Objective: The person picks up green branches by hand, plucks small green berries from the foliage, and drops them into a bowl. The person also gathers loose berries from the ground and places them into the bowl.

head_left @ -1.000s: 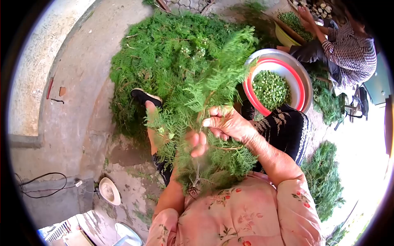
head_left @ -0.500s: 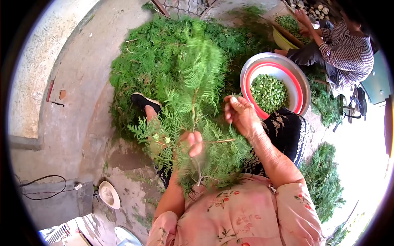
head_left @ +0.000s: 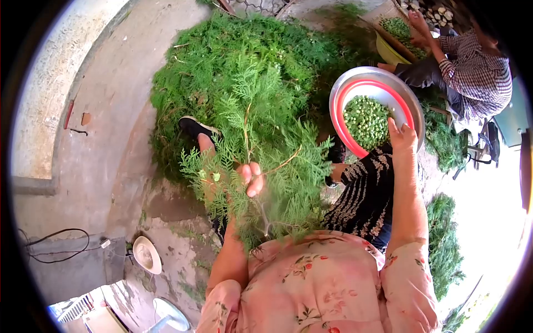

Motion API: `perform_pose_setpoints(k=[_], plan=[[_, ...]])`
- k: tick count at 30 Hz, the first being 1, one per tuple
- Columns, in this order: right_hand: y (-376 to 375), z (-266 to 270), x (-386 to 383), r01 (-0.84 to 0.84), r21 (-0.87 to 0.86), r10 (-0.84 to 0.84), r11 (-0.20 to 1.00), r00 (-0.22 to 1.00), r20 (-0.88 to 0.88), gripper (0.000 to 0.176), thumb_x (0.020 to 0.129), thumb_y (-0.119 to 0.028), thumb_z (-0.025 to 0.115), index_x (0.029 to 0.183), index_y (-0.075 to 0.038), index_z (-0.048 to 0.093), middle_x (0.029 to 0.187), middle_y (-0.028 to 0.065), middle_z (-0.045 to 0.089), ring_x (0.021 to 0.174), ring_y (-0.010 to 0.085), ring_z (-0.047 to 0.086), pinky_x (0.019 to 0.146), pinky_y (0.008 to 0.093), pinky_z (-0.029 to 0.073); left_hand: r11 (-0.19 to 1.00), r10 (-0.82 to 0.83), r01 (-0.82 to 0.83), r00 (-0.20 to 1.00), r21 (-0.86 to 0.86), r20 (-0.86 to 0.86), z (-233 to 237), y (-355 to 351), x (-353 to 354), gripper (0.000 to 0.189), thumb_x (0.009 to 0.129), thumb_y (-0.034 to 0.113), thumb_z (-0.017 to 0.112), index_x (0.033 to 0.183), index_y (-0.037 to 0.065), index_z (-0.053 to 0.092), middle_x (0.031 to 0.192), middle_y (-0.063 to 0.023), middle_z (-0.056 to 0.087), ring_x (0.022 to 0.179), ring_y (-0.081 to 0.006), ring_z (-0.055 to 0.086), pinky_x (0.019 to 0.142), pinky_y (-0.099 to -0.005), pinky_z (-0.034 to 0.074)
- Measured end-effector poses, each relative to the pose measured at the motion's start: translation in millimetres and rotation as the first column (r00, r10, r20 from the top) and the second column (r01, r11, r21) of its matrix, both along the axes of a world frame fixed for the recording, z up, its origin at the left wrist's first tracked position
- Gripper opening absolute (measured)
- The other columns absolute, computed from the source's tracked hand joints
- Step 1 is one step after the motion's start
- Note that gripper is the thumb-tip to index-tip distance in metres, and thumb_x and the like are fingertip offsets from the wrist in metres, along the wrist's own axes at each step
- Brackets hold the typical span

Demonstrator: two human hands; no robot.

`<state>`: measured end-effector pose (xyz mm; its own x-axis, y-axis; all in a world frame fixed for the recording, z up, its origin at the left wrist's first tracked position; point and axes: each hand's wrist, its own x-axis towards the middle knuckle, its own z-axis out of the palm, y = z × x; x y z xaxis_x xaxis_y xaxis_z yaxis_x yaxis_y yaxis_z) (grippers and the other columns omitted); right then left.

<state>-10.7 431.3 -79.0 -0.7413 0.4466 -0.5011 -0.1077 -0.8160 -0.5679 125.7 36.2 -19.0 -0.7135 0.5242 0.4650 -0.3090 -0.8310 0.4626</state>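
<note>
My left hand [head_left: 252,178] is closed around the stem of a leafy arborvitae branch [head_left: 248,125], held over my lap. Its feathery green sprays hide part of the wrist and spread to both sides. A few pale green cones sit among the leaves. My right hand [head_left: 403,136] is over the near right side of a white basin with a red rim [head_left: 408,106], its thumb and fingers apart above the contents. Small green cones [head_left: 366,123] fill the bottom of this basin, which rests inside a wider metal basin [head_left: 338,91].
A large heap of cut green branches [head_left: 189,72] lies in front of me. At upper right, a person in a checked shirt [head_left: 483,72] sits by a yellow container [head_left: 388,50] and more green cones. A pale hat-like bowl [head_left: 146,255] is at lower left.
My right hand has moved from beside the branch to the right, over the white basin. My left hand still holds the branch, which has shifted slightly left.
</note>
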Motion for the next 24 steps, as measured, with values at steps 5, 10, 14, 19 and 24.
perform_pose_setpoints(k=[5,10,14,19,24], plan=[[-62.0,56.4,43.3,-0.487,0.333,0.55,0.808,0.825,-0.128,0.018,0.087,-0.016,0.051,0.09,0.002,0.056,0.077,0.0088,0.058,0.068,0.018,0.056,0.067,0.03,0.049,0.998,-0.047,0.042,0.988,0.036,0.145,-6.0,-2.0,4.6,0.038,0.098,0.026,0.019,0.12,-0.001,0.035,0.08,-0.0111,0.049,0.073,-0.0166,0.048,0.066,-0.0282,0.045],[-139.4,92.5,102.3,-0.651,0.758,0.927,0.044,0.309,0.211,0.035,0.083,-0.033,0.059,0.097,-0.001,0.063,0.086,0.0105,0.064,0.078,0.015,0.059,0.072,0.0282,0.048,0.991,0.112,-0.087,0.955,-0.101,0.276,-10.1,4.2,12.9,0.034,0.098,0.025,0.026,0.114,-0.001,0.041,0.074,-0.0073,0.051,0.062,-0.0113,0.047,0.053,-0.0225,0.042],[-177.4,83.8,121.3,-0.639,0.768,0.919,-0.047,0.274,0.284,0.038,0.083,-0.033,0.06,0.089,0.005,0.057,0.069,0.0087,0.053,0.067,0.0142,0.048,0.062,0.0311,0.043,0.661,0.653,-0.339,0.699,-0.67,0.29,28.2,34.2,30.5,0.028,0.093,0.03,0.045,0.097,0.003,0.051,0.057,0.0021,0.045,0.048,-0.0046,0.038,0.042,-0.0182,0.028],[-201.1,76.3,132.3,-0.554,0.831,0.871,-0.046,0.386,0.305,0.031,0.085,-0.024,0.059,0.071,0.0,0.046,0.056,0.0036,0.035,0.056,0.0114,0.03,0.048,0.0293,0.033,0.612,0.713,-0.37,0.641,-0.699,0.285,40.3,42.5,33.4,0.026,0.092,0.029,0.046,0.093,0.003,0.051,0.055,0.0019,0.044,0.045,-0.0045,0.037,0.04,-0.0185,0.026],[-202.8,69.1,129.7,-0.214,0.974,0.81,-0.076,0.557,0.185,0.018,0.079,-0.013,0.06,0.071,-0.001,0.05,0.062,0.0183,0.05,0.056,0.0326,0.052,0.05,0.0379,0.042,0.708,0.628,-0.332,0.699,-0.623,0.342,21.0,35.6,37.7,0.027,0.092,0.028,0.045,0.093,0.001,0.051,0.056,0.001,0.045,0.047,-0.0053,0.038,0.041,-0.0192,0.027]])
